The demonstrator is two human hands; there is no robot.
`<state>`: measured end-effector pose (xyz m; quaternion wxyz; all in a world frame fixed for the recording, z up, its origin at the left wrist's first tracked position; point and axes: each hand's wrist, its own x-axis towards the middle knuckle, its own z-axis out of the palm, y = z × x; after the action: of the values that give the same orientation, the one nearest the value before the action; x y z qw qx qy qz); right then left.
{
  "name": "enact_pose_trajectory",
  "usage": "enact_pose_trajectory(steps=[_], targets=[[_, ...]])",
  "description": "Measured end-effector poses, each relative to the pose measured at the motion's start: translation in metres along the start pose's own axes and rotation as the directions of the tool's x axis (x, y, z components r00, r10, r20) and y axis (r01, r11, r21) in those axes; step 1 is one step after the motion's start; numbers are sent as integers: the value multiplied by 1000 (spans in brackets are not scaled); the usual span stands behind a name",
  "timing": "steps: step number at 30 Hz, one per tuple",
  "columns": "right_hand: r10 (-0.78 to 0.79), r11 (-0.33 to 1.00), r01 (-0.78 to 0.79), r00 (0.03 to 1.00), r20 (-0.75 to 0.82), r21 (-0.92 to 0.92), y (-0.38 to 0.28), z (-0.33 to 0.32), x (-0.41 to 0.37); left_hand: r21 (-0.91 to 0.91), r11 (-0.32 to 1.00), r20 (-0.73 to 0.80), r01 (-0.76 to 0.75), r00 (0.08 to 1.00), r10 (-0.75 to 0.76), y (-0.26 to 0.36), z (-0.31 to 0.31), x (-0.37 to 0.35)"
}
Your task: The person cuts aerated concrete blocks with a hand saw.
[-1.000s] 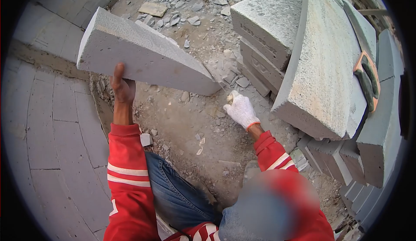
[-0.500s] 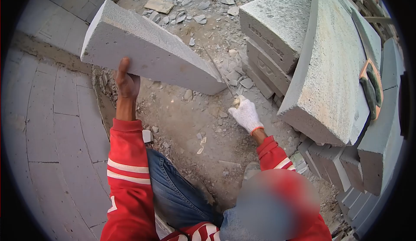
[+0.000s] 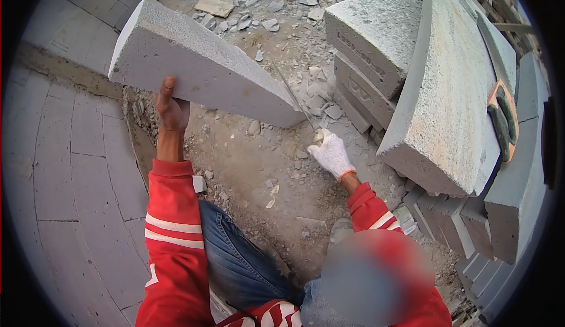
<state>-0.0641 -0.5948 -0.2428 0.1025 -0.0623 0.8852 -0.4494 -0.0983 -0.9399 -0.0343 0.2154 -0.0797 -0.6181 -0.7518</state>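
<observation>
My bare left hand grips the lower edge of a large grey aerated concrete block, its thumb lying against the near face. The block is raised and tilted, with its right end lower than its left. In my right hand, which wears a white glove with an orange cuff, is the pale handle of a thin, long metal tool. The tool's shaft points up and left, passing right at the block's right end. Its far tip lies beyond the block, over the rubble.
At right, large blocks are stacked, one curved slab leaning over them. A hand float with a dark handle rests there. A block wall curves along the left. Broken chips litter the dirt ground.
Almost nothing differs. The block's right end and my right hand with the tool have shifted slightly left; both grips are the same.
</observation>
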Motion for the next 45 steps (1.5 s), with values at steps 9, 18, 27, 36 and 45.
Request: enact_pose_trajectory(steps=[9,18,27,36,45], targets=[[-101,905,198,960,-262,376,-78,-42,-16,4,995,10,95,995,-95,-5,-28,2],[-80,973,93,994,-69,210,-46,-34,-11,20,1000,20,20,1000,-20,-7,-13,0],[-67,975,92,990,-128,201,6,18,-7,-22,999,24,35,999,-34,-7,-23,-1],[-118,949,172,972,-205,266,-83,-55,-20,17,998,15,54,998,-54,-9,-20,0],[68,995,-67,998,11,-68,35,18,-3,71,997,-79,-10,997,16,-1,34,2]])
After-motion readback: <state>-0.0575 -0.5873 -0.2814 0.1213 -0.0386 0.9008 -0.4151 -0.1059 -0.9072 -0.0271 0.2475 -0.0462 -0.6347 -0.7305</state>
